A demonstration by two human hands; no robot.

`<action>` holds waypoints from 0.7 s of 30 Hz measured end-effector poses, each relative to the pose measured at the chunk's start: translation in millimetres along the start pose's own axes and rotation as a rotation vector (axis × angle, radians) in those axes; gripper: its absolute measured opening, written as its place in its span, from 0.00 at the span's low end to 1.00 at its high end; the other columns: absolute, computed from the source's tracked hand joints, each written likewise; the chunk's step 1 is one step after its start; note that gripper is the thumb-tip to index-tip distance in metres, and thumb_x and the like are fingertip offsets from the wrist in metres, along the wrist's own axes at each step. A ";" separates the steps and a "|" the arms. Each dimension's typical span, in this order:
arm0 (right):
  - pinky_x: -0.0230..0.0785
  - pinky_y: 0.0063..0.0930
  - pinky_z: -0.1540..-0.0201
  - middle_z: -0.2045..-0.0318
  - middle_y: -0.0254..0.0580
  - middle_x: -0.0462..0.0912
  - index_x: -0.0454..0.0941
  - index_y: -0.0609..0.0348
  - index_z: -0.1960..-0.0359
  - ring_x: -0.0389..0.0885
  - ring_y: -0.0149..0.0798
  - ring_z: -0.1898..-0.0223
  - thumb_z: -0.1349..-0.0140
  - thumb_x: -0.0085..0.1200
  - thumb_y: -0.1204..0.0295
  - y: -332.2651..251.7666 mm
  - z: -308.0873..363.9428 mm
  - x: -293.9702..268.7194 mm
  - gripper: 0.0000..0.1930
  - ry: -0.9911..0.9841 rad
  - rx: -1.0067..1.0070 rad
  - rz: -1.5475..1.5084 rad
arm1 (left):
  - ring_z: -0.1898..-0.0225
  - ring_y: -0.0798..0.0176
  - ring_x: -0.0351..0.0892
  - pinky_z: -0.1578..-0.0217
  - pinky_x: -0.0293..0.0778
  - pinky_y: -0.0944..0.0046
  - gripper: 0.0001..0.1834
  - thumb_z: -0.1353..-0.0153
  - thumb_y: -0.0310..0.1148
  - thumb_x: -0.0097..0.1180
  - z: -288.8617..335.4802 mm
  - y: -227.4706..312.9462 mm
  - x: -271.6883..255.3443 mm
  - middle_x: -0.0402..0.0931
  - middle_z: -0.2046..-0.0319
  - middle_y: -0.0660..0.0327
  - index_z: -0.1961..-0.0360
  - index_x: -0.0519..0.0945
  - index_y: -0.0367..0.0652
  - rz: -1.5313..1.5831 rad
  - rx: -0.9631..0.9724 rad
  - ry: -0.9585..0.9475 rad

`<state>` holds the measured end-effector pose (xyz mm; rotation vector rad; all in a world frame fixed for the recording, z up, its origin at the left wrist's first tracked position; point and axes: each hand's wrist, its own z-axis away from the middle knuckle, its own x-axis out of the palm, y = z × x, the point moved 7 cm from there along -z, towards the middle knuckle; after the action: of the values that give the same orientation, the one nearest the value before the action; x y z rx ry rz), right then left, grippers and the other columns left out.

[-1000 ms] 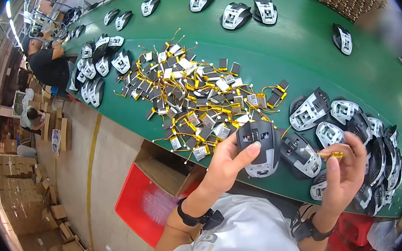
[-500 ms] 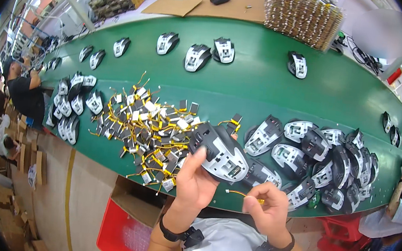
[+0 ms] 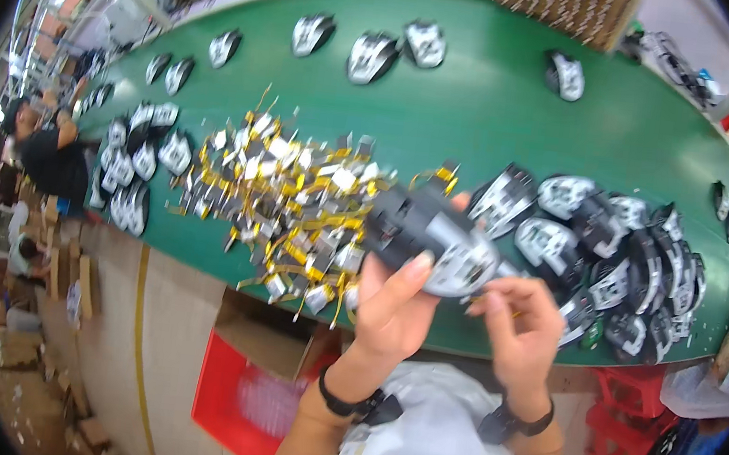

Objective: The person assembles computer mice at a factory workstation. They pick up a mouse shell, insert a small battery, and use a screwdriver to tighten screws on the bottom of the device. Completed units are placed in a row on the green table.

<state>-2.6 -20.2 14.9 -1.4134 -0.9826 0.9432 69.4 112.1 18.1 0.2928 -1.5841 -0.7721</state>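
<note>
A half-assembled computer mouse, black with a silver-white section, rests in my left hand, whose thumb presses its near side while the fingers go underneath. My right hand is closed in a pinch right at the lower right end of that mouse. Between its fingers is a small battery with a thin wire lead, mostly hidden now; only a yellowish bit shows. To the left of the mouse spreads a heap of small flat batteries with yellow tape and wire leads. The picture is blurred around my hands.
More mouse bodies are piled to the right, and another cluster lies at the left. Several mice stand along the far green table. Below the near edge is a red bin with a cardboard box. Other people work at both sides.
My right hand has come up to the mouse's end, bringing the battery lead there. The mouse has tilted in my left hand. The whole view has shifted, so the table sits higher.
</note>
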 end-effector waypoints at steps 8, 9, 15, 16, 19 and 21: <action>0.72 0.16 0.67 0.73 0.39 0.84 0.76 0.67 0.62 0.83 0.26 0.70 0.38 0.57 0.80 -3.9 -7.5 -15.5 0.05 0.094 -0.002 0.168 | 0.33 0.47 0.62 0.35 0.61 0.46 0.34 0.30 0.46 0.38 1.1 -10.6 4.6 0.57 0.32 0.44 0.29 0.52 0.37 0.165 -0.170 -0.060; 0.71 0.15 0.68 0.73 0.39 0.84 0.77 0.67 0.62 0.83 0.26 0.70 0.38 0.57 0.80 -4.6 -9.2 -17.0 0.05 0.098 -0.022 0.192 | 0.34 0.49 0.64 0.36 0.62 0.46 0.34 0.28 0.47 0.36 1.9 -10.3 3.9 0.58 0.33 0.44 0.29 0.51 0.37 0.138 -0.170 -0.040; 0.70 0.16 0.68 0.75 0.37 0.83 0.78 0.69 0.65 0.80 0.25 0.73 0.38 0.56 0.81 -0.6 -12.6 -23.8 0.03 -0.006 0.038 0.128 | 0.47 0.60 0.75 0.45 0.73 0.56 0.37 0.28 0.56 0.38 -4.4 -8.2 10.1 0.70 0.46 0.57 0.27 0.47 0.46 -0.098 -0.110 -0.076; 0.70 0.17 0.68 0.75 0.37 0.82 0.78 0.69 0.65 0.80 0.25 0.73 0.38 0.56 0.81 -1.6 -12.0 -23.9 0.02 -0.044 0.057 0.103 | 0.48 0.61 0.75 0.46 0.73 0.57 0.37 0.28 0.56 0.38 -4.9 -8.4 10.4 0.71 0.47 0.57 0.27 0.47 0.47 -0.122 -0.095 -0.092; 0.71 0.19 0.64 0.72 0.37 0.81 0.75 0.68 0.65 0.79 0.26 0.69 0.36 0.54 0.80 -1.2 -3.8 -22.4 0.02 -0.142 0.208 -0.077 | 0.54 0.56 0.78 0.51 0.76 0.55 0.42 0.33 0.64 0.39 -6.3 -16.1 1.4 0.73 0.52 0.53 0.29 0.52 0.47 -0.053 -0.076 -0.018; 0.73 0.20 0.62 0.70 0.38 0.80 0.75 0.68 0.62 0.80 0.28 0.68 0.36 0.54 0.80 -11.1 -0.6 -20.8 0.04 -0.157 0.215 -0.164 | 0.56 0.48 0.79 0.56 0.78 0.53 0.44 0.35 0.69 0.36 -5.5 -23.3 -9.0 0.73 0.55 0.45 0.30 0.55 0.46 0.030 -0.137 -0.030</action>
<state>-9.5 -39.6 26.3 -1.0751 -1.0622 1.0159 70.6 98.5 -3.6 0.1580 -1.5518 -0.8608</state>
